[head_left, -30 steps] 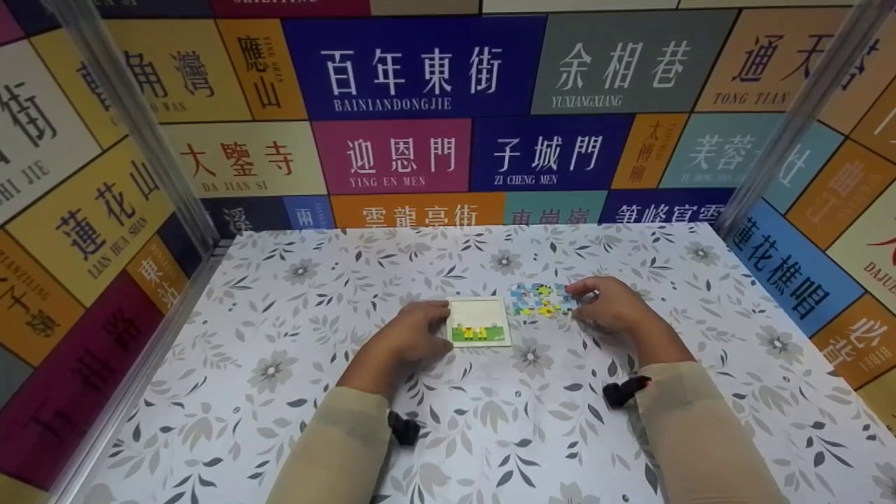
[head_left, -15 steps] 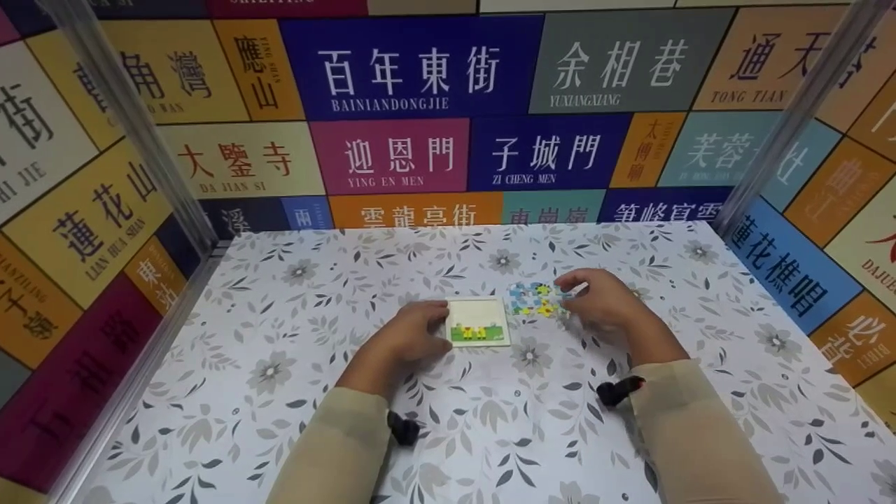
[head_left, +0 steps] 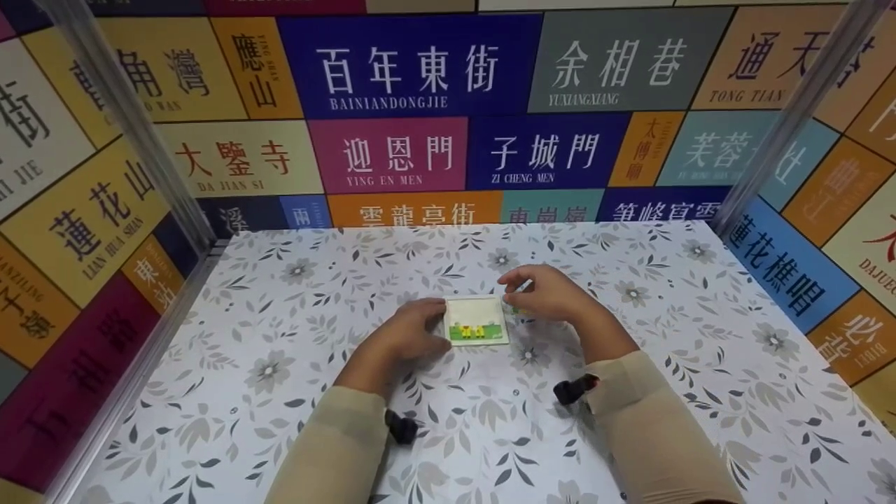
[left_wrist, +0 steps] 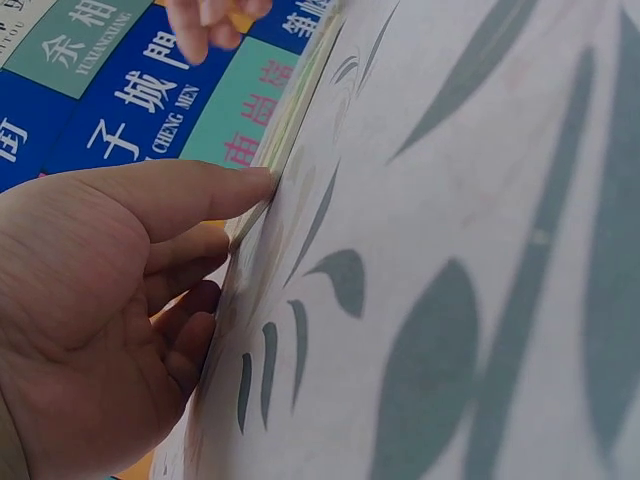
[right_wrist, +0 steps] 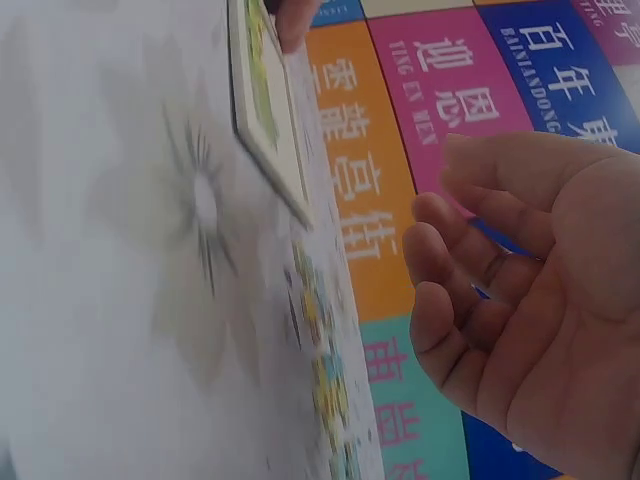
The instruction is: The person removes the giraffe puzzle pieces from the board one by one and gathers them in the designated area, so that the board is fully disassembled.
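Observation:
A small square puzzle board (head_left: 476,313) lies on the patterned table; its lower strip shows green with yellow figures, the rest is pale. My left hand (head_left: 402,332) grips its left edge; in the left wrist view the thumb of that hand (left_wrist: 110,290) presses on the board's rim (left_wrist: 290,125). Just right of the board my right hand (head_left: 549,294) hovers with loosely curved fingers. In the right wrist view this hand (right_wrist: 540,290) shows nothing between its fingers. Loose puzzle pieces (right_wrist: 330,385) lie beside the board, mostly hidden under the right hand in the head view.
The floral tabletop (head_left: 280,420) stretches around the board. Behind it stands a wall of coloured signs (head_left: 413,66), with clear upright edges at the left (head_left: 150,140) and right. A small black device (head_left: 575,389) sits at the right wrist.
My right hand has moved left from the right side of the loose pieces to the board's right edge, covering most of them. The left hand and board have stayed put.

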The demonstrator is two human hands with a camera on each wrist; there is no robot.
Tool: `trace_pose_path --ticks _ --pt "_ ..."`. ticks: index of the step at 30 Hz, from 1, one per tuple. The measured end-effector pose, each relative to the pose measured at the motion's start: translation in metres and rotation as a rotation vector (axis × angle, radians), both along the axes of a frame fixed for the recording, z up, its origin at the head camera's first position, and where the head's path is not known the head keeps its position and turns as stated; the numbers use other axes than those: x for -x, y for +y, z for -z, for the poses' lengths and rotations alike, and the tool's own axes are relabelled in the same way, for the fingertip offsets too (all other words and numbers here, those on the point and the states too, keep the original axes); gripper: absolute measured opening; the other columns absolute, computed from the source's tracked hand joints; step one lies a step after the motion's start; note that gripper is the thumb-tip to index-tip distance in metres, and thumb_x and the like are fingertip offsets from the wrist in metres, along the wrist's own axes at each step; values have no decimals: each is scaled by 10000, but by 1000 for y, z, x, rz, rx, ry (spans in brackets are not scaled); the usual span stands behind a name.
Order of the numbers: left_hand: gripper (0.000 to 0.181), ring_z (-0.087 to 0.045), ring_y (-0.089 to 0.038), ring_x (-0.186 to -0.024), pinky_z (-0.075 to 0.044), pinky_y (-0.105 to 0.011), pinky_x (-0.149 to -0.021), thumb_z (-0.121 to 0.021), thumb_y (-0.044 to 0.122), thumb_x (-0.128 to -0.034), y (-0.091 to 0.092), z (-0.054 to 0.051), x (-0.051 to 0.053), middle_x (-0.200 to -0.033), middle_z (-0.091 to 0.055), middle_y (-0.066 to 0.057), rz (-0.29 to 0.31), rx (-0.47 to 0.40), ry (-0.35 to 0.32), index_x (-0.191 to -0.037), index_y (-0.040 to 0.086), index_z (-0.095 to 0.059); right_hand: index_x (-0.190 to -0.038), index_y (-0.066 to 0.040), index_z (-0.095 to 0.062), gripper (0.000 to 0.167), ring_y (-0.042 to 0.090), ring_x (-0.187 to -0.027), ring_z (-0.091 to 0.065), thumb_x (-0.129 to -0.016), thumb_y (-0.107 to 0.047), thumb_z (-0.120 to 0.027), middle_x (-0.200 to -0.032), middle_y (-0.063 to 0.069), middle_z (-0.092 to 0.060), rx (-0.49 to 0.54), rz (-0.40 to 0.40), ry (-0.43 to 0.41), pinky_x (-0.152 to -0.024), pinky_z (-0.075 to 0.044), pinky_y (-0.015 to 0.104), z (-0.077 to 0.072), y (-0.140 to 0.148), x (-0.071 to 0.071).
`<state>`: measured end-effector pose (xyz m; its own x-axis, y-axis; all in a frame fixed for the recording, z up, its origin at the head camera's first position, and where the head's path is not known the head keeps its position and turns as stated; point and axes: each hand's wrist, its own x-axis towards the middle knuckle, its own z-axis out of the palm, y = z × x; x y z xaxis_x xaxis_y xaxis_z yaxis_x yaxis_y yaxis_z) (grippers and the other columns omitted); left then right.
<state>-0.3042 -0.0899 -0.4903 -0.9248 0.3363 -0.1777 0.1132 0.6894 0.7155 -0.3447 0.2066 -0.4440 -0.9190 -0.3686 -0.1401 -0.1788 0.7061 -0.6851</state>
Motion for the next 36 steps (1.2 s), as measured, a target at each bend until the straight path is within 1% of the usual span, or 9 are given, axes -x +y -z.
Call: trace_pose_path --ticks 3,11,15,18,23,26,29,32,36 --pt "773 -270 -264 -1654 -204 -504 -1368 -824 242 -884 1 -1 1 -1727 -396 59 -18 26 -18 -1598 229 -526 -1402 -201 -702 411 259 -1107 -699 -1015 -337 -732 -1276 26 -719 13 -21 13 -821 -607 365 -1 -16 1" --pt "731 -285 -275 -1648 -238 -495 -1360 -757 251 -919 0 -1 1 -1737 -389 36 28 64 44 -1601 152 -515 -1343 -211 -736 346 307 -1093 -707 -1004 -279 -743 -1219 47 -750 66 -107 65 -942 -589 437 -1 -54 0" --pt "723 -282 -276 -1649 -244 -485 -1359 -741 244 -926 -1 0 1 -1739 -386 38 45 66 59 -1601 128 -512 -1356 -140 -729 366 322 -1085 -718 -1001 -228 -738 -1201 75 -766 88 -152 73 -965 -594 448 3 -67 1" --pt "715 -287 -285 -1645 -240 -477 -1361 -742 235 -923 -1 2 2 -1734 -396 35 57 61 76 -1591 109 -521 -1362 -104 -721 378 296 -1074 -726 -1000 -212 -731 -1191 84 -772 79 -173 72 -976 -598 448 8 -71 2" --pt "720 -287 -268 -1643 -235 -466 -1361 -737 226 -909 -2 4 1 -1723 -410 58 43 56 69 -1592 141 -527 -1359 -139 -723 372 215 -1025 -724 -1000 -236 -734 -1200 66 -757 53 -158 12 -899 -613 399 19 -74 -1" --pt "709 -289 -261 -1642 -238 -470 -1361 -742 236 -916 -1 4 0 -1721 -414 60 38 56 58 -1589 149 -533 -1336 -145 -735 369 184 -1016 -720 -976 -223 -760 -1188 56 -760 29 -161 -22 -883 -607 372 28 -74 -1" --pt "702 -288 -256 -1643 -235 -467 -1362 -748 242 -923 0 3 -1 -1721 -412 73 36 61 51 -1585 146 -536 -1313 -118 -746 389 188 -1047 -709 -934 -186 -796 -1176 68 -768 16 -173 -49 -941 -598 392 35 -72 0" --pt "706 -284 -251 -1645 -232 -461 -1363 -751 235 -925 0 3 -1 -1722 -409 83 32 61 45 -1589 147 -530 -1285 -111 -759 413 179 -1045 -688 -881 -150 -832 -1166 62 -768 8 -169 -75 -959 -587 384 37 -72 0" --pt "708 -283 -242 -1646 -239 -454 -1362 -749 226 -925 -1 2 -2 -1721 -409 82 28 47 41 -1592 147 -527 -1242 -159 -777 424 175 -1000 -670 -827 -107 -844 -1118 21 -761 -30 -147 -103 -930 -577 367 34 -74 -3"
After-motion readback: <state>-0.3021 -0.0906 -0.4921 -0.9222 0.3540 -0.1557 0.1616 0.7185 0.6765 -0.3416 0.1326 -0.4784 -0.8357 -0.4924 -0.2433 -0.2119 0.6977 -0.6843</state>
